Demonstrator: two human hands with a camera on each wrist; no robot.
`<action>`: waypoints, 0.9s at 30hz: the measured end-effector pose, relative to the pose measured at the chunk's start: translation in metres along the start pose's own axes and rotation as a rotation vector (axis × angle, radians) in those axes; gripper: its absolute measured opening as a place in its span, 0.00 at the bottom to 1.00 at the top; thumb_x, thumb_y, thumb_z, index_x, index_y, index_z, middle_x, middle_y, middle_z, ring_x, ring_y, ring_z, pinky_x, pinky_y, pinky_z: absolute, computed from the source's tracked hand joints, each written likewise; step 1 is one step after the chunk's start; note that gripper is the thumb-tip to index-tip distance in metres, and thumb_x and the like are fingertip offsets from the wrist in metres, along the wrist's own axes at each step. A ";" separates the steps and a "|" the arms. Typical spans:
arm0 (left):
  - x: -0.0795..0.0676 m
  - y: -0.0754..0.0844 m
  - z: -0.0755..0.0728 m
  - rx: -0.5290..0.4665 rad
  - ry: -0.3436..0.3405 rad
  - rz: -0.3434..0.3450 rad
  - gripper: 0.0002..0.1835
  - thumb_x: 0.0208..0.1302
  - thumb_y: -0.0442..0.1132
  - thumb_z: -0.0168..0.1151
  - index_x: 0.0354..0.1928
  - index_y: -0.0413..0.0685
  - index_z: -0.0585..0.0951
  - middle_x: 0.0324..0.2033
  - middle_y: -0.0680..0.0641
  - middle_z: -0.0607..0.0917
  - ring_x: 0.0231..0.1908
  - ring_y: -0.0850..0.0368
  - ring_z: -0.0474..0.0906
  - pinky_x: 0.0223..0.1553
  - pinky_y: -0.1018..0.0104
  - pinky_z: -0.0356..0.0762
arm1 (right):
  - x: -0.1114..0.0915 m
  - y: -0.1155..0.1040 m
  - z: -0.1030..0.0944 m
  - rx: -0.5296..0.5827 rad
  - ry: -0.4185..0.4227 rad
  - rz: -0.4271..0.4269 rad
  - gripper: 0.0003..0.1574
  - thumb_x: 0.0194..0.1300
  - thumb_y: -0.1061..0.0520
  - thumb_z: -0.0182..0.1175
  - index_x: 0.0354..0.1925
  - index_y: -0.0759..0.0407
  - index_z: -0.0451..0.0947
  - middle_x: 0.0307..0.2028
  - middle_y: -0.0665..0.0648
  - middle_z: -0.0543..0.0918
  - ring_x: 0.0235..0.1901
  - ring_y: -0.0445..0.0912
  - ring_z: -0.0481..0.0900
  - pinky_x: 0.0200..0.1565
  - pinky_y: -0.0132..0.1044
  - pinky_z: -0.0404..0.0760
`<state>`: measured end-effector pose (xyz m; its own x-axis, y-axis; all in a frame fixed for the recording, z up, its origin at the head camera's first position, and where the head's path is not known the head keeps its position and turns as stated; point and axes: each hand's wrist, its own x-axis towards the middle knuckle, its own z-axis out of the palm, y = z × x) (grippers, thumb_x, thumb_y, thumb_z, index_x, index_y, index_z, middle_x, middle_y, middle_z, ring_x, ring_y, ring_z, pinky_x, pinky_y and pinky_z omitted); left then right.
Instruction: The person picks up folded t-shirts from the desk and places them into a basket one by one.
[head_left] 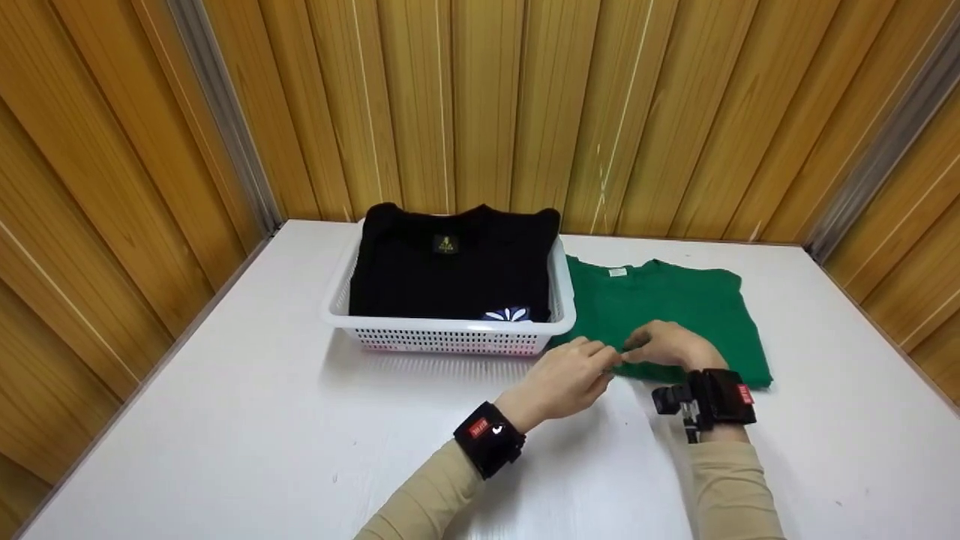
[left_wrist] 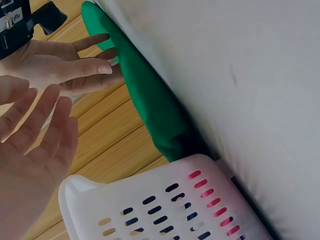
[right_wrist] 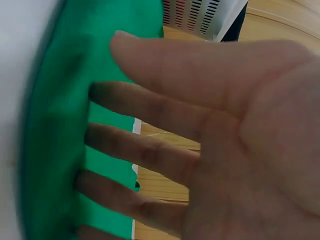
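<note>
A folded green T-shirt [head_left: 667,304] with a white neck label lies on the table, right of the white basket. At its front edge is my right hand [head_left: 671,346]; in the right wrist view its spread, fairly straight fingers [right_wrist: 145,150] reach to the green cloth, and the thumb is apart from them. My left hand [head_left: 566,379] is beside it, just in front of the shirt. In the left wrist view the left fingers [left_wrist: 55,130] are loosely bent, apart from the cloth, with nothing between them.
The white perforated basket [head_left: 442,325] stands left of the green shirt, its right side close against it. Inside lies a folded black T-shirt [head_left: 450,281] with a blue-and-white print. Wood-patterned walls [head_left: 487,112] enclose the white table [head_left: 247,420] at the back and sides.
</note>
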<state>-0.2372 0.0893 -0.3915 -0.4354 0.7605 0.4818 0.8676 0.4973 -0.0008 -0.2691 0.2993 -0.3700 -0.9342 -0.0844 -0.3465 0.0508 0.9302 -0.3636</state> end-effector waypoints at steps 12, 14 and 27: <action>0.011 -0.006 0.019 0.106 -0.254 -0.221 0.21 0.66 0.46 0.57 0.58 0.47 0.74 0.59 0.46 0.78 0.60 0.51 0.75 0.61 0.64 0.72 | 0.009 0.013 0.006 -0.018 0.090 0.037 0.45 0.62 0.45 0.61 0.69 0.62 0.58 0.68 0.76 0.54 0.65 0.78 0.48 0.58 0.75 0.57; 0.013 -0.006 0.021 0.097 -0.324 -0.247 0.21 0.66 0.48 0.57 0.58 0.47 0.74 0.60 0.45 0.77 0.61 0.49 0.74 0.64 0.63 0.69 | 0.009 0.014 0.008 -0.032 0.068 0.039 0.44 0.62 0.44 0.61 0.69 0.62 0.59 0.68 0.77 0.56 0.65 0.77 0.50 0.59 0.72 0.58; 0.013 0.004 0.006 0.054 -0.397 -0.311 0.14 0.65 0.48 0.59 0.47 0.48 0.79 0.44 0.50 0.84 0.46 0.55 0.81 0.46 0.65 0.79 | -0.009 0.005 -0.002 -0.062 -0.044 0.038 0.31 0.59 0.48 0.64 0.58 0.61 0.76 0.63 0.74 0.68 0.62 0.70 0.64 0.58 0.65 0.66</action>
<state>-0.2413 0.1034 -0.3907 -0.7380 0.6679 0.0963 0.6734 0.7382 0.0398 -0.2609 0.3053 -0.3669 -0.9156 -0.0633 -0.3971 0.0626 0.9531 -0.2961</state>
